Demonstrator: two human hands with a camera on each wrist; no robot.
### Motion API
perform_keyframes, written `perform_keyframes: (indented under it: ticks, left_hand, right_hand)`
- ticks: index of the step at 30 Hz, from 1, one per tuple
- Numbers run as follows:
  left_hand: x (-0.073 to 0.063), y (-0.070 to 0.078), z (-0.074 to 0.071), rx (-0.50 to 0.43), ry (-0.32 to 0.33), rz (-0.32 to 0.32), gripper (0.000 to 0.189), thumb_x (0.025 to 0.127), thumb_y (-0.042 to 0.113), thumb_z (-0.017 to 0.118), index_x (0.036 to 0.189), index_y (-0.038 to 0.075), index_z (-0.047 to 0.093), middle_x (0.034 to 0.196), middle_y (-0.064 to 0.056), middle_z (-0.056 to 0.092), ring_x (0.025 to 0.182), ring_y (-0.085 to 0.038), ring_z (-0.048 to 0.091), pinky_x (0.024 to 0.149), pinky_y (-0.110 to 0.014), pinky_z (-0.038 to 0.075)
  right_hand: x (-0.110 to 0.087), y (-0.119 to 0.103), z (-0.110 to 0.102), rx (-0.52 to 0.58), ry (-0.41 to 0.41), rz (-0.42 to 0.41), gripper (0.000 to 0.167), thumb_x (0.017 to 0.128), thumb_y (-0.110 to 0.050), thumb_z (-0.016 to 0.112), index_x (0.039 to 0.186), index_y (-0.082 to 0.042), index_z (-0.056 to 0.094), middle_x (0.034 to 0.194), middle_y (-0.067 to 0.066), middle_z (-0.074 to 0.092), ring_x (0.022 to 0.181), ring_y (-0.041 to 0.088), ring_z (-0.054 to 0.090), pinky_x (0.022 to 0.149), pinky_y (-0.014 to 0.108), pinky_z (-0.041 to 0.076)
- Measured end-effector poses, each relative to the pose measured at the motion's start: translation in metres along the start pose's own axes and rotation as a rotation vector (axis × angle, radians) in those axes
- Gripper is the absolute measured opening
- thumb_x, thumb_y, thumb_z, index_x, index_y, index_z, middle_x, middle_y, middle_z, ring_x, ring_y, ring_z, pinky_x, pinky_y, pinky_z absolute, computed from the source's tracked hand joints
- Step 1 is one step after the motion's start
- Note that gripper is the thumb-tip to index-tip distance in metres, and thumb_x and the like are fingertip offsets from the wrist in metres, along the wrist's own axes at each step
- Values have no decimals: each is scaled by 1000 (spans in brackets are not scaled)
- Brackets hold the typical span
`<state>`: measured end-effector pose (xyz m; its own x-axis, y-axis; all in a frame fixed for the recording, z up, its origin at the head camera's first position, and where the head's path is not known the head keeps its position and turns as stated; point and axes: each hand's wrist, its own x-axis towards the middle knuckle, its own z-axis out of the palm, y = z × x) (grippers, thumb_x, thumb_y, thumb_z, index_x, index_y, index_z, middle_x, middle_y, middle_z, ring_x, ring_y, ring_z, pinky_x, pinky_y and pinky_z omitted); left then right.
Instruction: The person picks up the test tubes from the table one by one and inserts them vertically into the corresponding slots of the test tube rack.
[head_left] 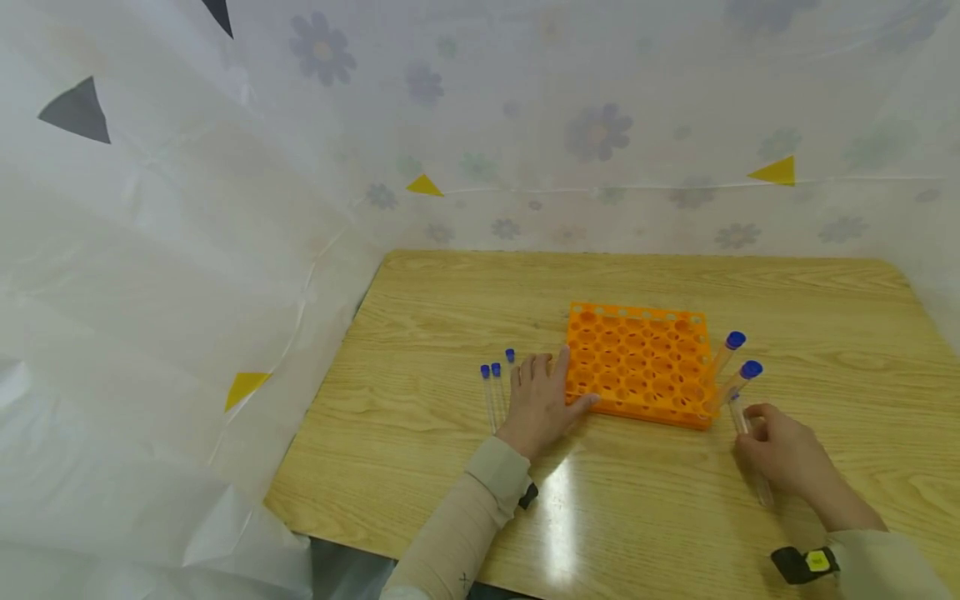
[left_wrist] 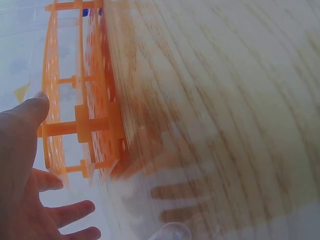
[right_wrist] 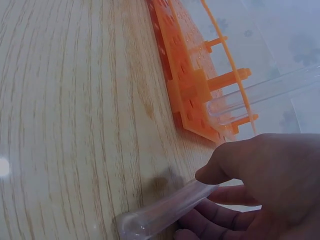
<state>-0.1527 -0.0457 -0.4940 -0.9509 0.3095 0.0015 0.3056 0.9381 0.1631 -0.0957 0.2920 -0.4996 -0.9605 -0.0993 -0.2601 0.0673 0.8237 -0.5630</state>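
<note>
An orange test tube rack [head_left: 637,358] stands on the wooden table. My left hand [head_left: 540,400] lies against its left front corner, fingers spread and thumb on the front edge; the left wrist view shows the thumb [left_wrist: 37,107] touching the rack's side. My right hand [head_left: 783,446] pinches a clear test tube [right_wrist: 165,212] just right of the rack, low over the table. Its rounded end points toward the table's front edge, and the fingers hide its middle. Two blue-capped test tubes [head_left: 738,379] stand in the rack's right side, leaning outward.
To the left of my left hand, three blue-capped tubes [head_left: 491,400] lie on the table [head_left: 450,308], partly hidden by that hand. A white flowered sheet [head_left: 510,108] hangs behind the table and along its left side, bearing yellow triangles [head_left: 776,172].
</note>
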Motion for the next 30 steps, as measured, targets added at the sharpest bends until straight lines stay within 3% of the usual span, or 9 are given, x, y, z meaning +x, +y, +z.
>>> perform_keyframes:
  ticks: [6, 11, 22, 30]
  left_hand:
    - [0, 0, 0, 12, 18, 10, 86, 93, 74, 35, 159, 21, 18, 145, -11, 43, 138, -31, 39, 112, -51, 36]
    - [0, 0, 1, 11, 28, 13, 86, 93, 74, 37, 159, 21, 19, 144, -10, 44, 138, -31, 39, 112, -50, 36]
    - [-1, 0, 0, -13, 3, 1, 86, 94, 73, 36, 160, 21, 17, 146, -10, 44, 140, -32, 38, 113, -51, 36]
    - [-1, 0, -1, -47, -9, 2, 86, 94, 72, 37, 160, 22, 15, 147, -11, 43, 141, -33, 37, 114, -52, 35]
  right_hand:
    - [2, 2, -3, 13, 12, -3, 52, 95, -17, 55, 129, 20, 43, 95, 23, 67, 76, 21, 62, 58, 30, 50]
    - [5, -1, -8, -4, 48, -16, 49, 97, -17, 54, 129, 19, 45, 96, 27, 67, 77, 24, 64, 60, 31, 50]
    - [10, -10, -20, -15, 125, -63, 44, 97, -13, 55, 127, 17, 47, 91, 23, 66, 68, 15, 55, 52, 25, 43]
    - [17, -15, -33, 6, 198, -93, 46, 100, -17, 49, 131, 17, 44, 98, 27, 63, 73, 18, 56, 51, 25, 42]
